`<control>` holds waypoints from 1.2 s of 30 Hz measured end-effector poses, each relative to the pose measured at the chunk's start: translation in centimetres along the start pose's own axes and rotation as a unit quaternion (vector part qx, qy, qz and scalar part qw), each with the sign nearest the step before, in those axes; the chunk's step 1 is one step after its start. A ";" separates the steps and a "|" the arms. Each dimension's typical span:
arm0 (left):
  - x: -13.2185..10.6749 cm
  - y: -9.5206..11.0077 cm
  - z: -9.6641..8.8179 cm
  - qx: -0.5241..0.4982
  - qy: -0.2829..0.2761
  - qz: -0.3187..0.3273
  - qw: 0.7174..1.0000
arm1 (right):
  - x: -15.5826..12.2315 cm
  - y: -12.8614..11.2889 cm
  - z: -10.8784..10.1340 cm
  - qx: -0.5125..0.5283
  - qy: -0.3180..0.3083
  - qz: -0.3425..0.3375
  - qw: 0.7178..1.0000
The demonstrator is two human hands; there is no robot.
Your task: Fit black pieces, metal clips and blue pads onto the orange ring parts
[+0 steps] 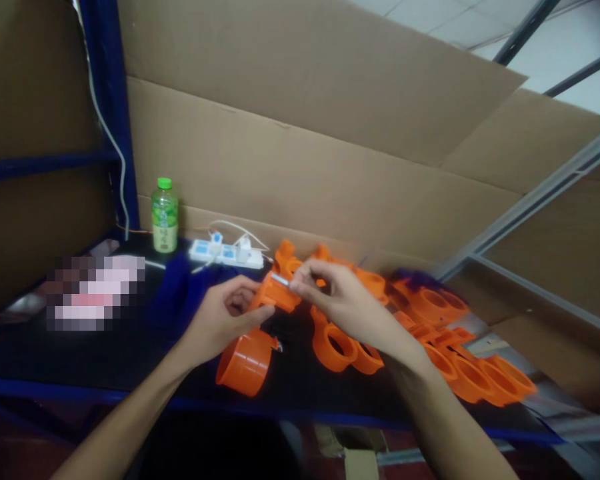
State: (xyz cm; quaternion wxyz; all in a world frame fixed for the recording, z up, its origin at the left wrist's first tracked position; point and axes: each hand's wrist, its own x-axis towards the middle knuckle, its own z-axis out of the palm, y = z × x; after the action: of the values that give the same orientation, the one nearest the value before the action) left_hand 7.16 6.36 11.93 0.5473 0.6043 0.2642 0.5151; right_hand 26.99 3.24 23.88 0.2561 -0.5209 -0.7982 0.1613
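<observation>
My left hand (225, 313) is closed around an orange plastic tape dispenser (280, 297), held above the dark tabletop. Between the thumb and fingers of my right hand (335, 290) is a small pale metal strip (281, 281), at the upper side of that dispenser. Whether the strip touches the plastic is too blurred to tell. Just below my left hand is a round orange ring part (245, 363) with a small shiny piece at its right side. I cannot tell whether this ring belongs to the held dispenser.
Several orange dispensers (337, 347) lie behind and under my right forearm, and more (480, 377) lie at the right. A white power strip (225, 253) and a green-capped bottle (165, 217) stand at the back, before a cardboard wall (305, 173). Dark blue cloth (173, 293) lies left.
</observation>
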 end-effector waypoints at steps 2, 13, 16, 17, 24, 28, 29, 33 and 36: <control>0.1 0.3 -0.2 -0.001 0.014 -0.004 1.000 | 0.6 -0.1 0.1 0.013 -0.002 -0.009 1.000; 0.2 1.9 -2.2 -0.061 0.150 0.012 0.987 | 0.4 5.9 4.5 -0.129 -0.001 -0.098 0.987; 0.3 1.7 -2.2 -0.076 0.151 0.009 0.986 | -0.5 7.5 6.6 -0.215 -0.048 -0.109 0.969; 0.3 1.6 -2.1 -0.082 0.149 0.007 0.985 | -0.7 7.8 7.1 -0.231 -0.053 -0.110 0.965; 0.3 1.3 -1.6 -0.095 0.143 -0.002 0.985 | -0.3 8.5 8.3 -0.242 -0.059 -0.119 0.961; 0.4 1.3 -1.5 -0.093 0.137 -0.002 0.986 | -0.2 8.9 8.7 -0.249 -0.061 -0.131 0.958; 0.5 1.3 -1.5 -0.093 0.134 -0.002 0.987 | -0.2 9.0 8.7 -0.254 -0.061 -0.138 0.955; 0.4 1.4 -1.6 -0.087 0.137 0.002 0.987 | -0.4 8.9 7.9 -0.271 -0.022 -0.154 0.950; 0.3 1.3 -1.7 -0.070 0.148 -0.003 0.987 | -0.4 7.9 5.7 -0.223 0.071 -0.164 0.958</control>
State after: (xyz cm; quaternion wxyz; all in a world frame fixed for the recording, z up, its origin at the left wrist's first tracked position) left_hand 5.38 7.01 13.00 0.5447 0.4808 0.3076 0.6144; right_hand 29.74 6.10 15.01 0.2123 -0.4367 -0.8681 -0.1029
